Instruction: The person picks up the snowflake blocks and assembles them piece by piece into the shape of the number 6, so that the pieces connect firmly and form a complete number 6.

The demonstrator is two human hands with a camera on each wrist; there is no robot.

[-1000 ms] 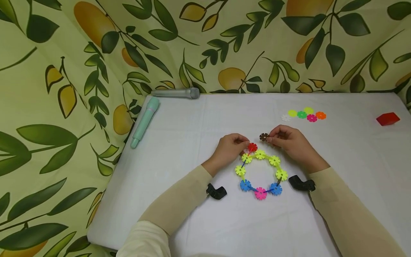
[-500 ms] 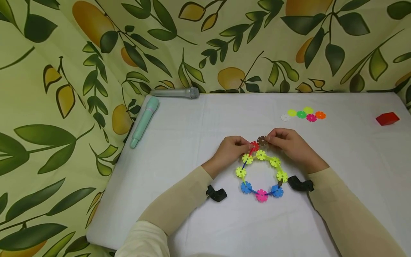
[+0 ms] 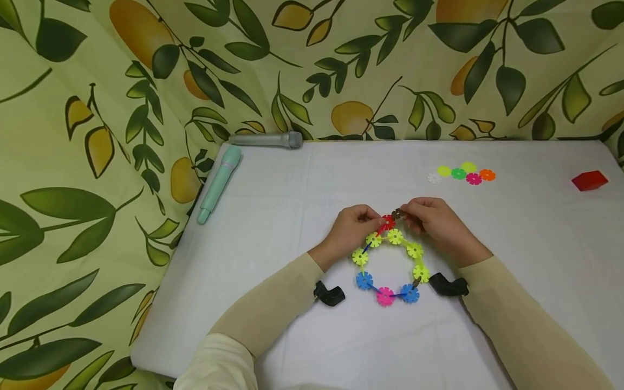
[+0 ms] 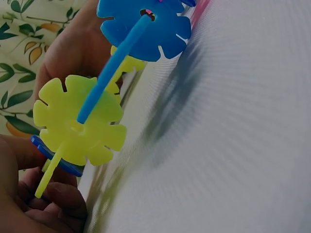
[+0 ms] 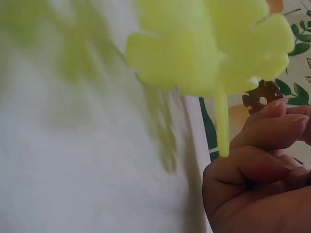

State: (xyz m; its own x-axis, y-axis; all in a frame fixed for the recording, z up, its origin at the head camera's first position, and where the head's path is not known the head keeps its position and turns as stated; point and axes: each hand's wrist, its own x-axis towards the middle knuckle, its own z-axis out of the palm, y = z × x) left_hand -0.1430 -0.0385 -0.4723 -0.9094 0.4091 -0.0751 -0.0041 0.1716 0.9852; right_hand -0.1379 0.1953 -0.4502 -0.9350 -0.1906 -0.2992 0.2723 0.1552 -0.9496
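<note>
My left hand (image 3: 356, 227) pinches a red notched disc (image 3: 388, 222) at the top of a ring of interlocked plastic discs. Yellow discs (image 3: 414, 249) form the ring's upper part and sides. Along its near side are blue discs (image 3: 364, 280) and a pink disc (image 3: 385, 296). My right hand (image 3: 434, 219) pinches a brown notched disc (image 3: 397, 214), its edge right at the red one. In the left wrist view a yellow disc (image 4: 80, 119) and a blue disc (image 4: 146, 29) hang before the fingers. The right wrist view shows the brown disc (image 5: 262, 97) at my fingertips.
Several loose discs (image 3: 458, 173) lie at the back right of the white table (image 3: 273, 244), with a red block (image 3: 589, 180) farther right. A green microphone (image 3: 220, 186) and a grey microphone (image 3: 266, 141) lie at the back left. Black curved pieces (image 3: 329, 293) sit at both wrists.
My right hand has brought the brown disc down and left, from apart to right against the red disc, and turned it. The ring's near side has swung a little left.
</note>
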